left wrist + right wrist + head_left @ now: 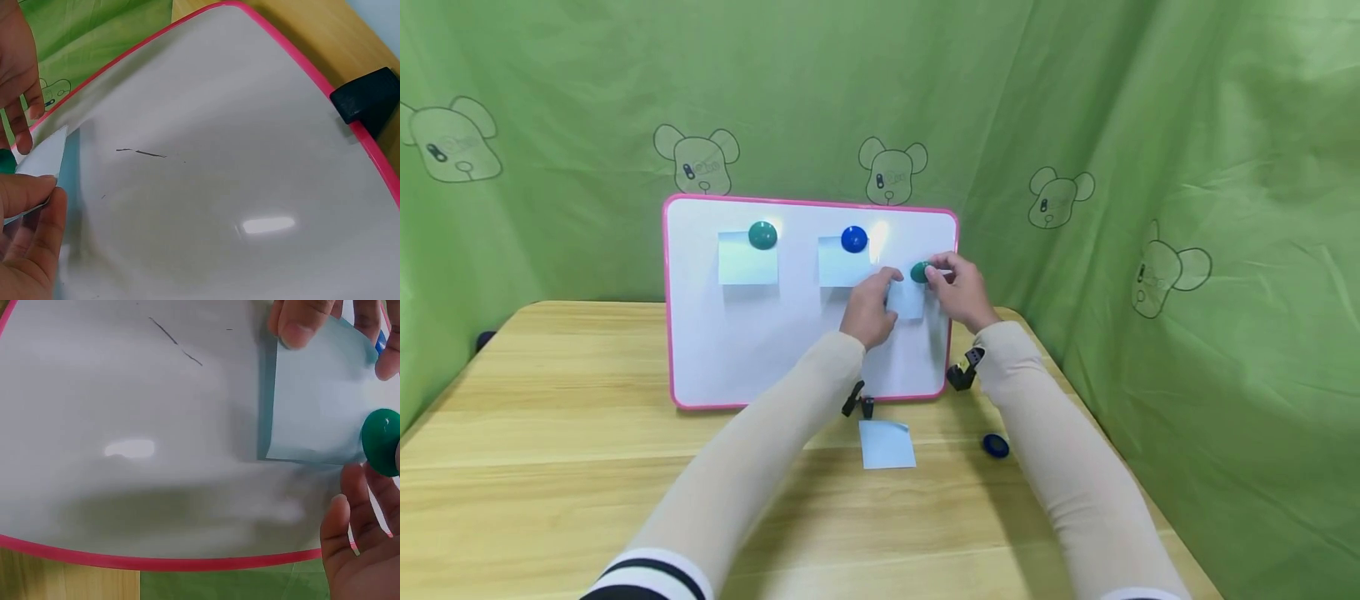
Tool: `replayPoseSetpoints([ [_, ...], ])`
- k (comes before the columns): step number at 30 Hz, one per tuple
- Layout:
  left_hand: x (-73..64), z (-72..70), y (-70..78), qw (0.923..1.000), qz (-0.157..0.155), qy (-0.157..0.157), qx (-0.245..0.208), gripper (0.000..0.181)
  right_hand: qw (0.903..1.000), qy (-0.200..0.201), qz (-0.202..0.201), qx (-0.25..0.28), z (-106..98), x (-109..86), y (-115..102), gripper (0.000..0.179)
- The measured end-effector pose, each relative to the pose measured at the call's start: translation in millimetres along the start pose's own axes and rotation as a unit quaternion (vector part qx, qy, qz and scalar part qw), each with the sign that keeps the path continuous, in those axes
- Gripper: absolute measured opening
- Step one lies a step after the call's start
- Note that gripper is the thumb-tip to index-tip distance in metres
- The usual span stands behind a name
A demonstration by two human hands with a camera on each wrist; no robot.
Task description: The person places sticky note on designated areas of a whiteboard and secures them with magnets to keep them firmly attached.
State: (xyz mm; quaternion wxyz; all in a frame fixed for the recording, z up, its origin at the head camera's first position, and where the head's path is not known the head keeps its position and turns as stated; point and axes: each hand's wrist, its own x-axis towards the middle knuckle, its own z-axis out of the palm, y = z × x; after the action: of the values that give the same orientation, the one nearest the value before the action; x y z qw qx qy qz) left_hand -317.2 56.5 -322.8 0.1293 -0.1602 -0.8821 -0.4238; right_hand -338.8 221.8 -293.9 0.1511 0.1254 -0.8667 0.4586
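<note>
A white board with a pink rim (805,350) leans upright on the table. At its right side my left hand (870,310) pinches the edge of a pale blue sticky note (907,303) between thumb and fingers; the left wrist view shows the note's edge (49,156) lifted off the board. My right hand (962,293) holds a round green magnet (919,272) at that note's upper edge. In the right wrist view the magnet (380,442) overlaps a corner of the note (319,400). Whether it touches the board is hidden.
Two more notes hang on the board, one under a green magnet (763,235), one under a blue magnet (853,239). A loose note (887,446) and a dark blue magnet (996,446) lie on the wooden table. A black clip (369,97) grips the board's rim.
</note>
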Motion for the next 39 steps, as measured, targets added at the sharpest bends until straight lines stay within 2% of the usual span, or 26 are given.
replayPoseSetpoints([
  [6,1.6,-1.6,4.2,1.0,0.0,-0.003,0.001,0.052,0.9992,-0.019,-0.027,0.02,-4,2.8,1,0.02],
  [9,3.3,-2.8,6.2,1.0,0.001,-0.005,0.004,0.052,0.9988,-0.032,-0.029,0.023,-5,4.4,2,0.019],
  [16,5.3,-2.7,7.3,1.0,-0.001,0.0,0.008,0.051,0.9982,-0.043,-0.04,0.008,-8,6.1,1,0.018],
  [22,5.3,-2.2,8.5,0.9999,-0.001,-0.004,0.013,0.052,0.9989,-0.011,-0.045,0.0,-5,10.3,0,0.018],
  [32,8.6,-0.4,10.8,0.999,0.024,0.023,0.029,0.043,0.9992,0.03,-0.019,-0.016,-2,18.5,-5,0.019],
  [39,12.1,0.9,11.5,0.9991,0.006,0.014,0.039,0.049,0.998,0.058,-0.006,-0.025,1,22.8,-5,0.021],
])
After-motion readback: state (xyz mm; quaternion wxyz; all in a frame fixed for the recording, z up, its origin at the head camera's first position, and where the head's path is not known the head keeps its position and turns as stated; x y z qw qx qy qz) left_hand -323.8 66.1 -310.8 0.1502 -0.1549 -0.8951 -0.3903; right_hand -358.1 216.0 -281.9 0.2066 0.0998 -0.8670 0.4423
